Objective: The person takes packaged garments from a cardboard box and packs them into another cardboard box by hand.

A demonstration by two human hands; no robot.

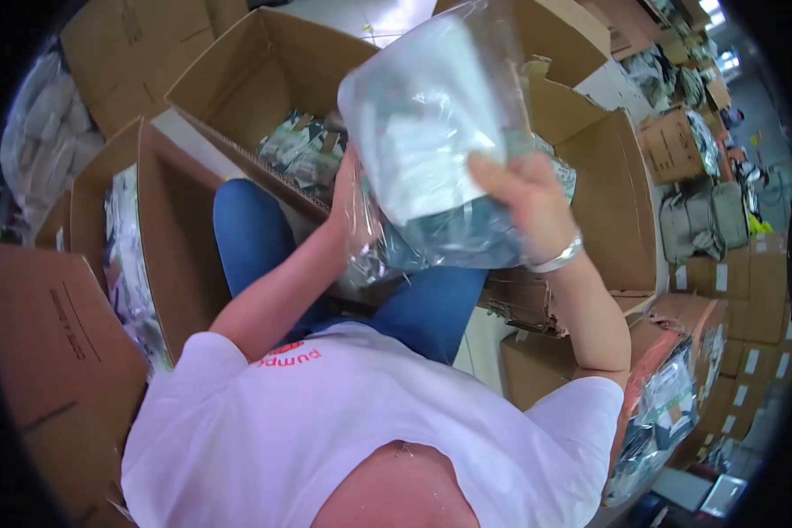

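Note:
In front of my chest, both hands hold a clear plastic bag (pixel 440 132) with a flat white layer and something dark green inside. My right hand (pixel 537 198) grips its right side, thumb pressed on the front and a silvery bracelet at the wrist. At the left edge, my left hand (pixel 348 198) supports the bag, its fingers mostly hidden behind the plastic. Beneath and behind the bag stands an open cardboard box (pixel 264 53) with green-and-white packets (pixel 304 154) in it. The upper part of the bag is slightly blurred.
Another open box (pixel 620 185) stands to the right. A box (pixel 180 238) on the left holds plastic-wrapped packets (pixel 128 255). Closer on the left is a large carton (pixel 62 334). A torn, plastic-filled package (pixel 669 396) lies lower right, with stacked cartons (pixel 752 308) beyond.

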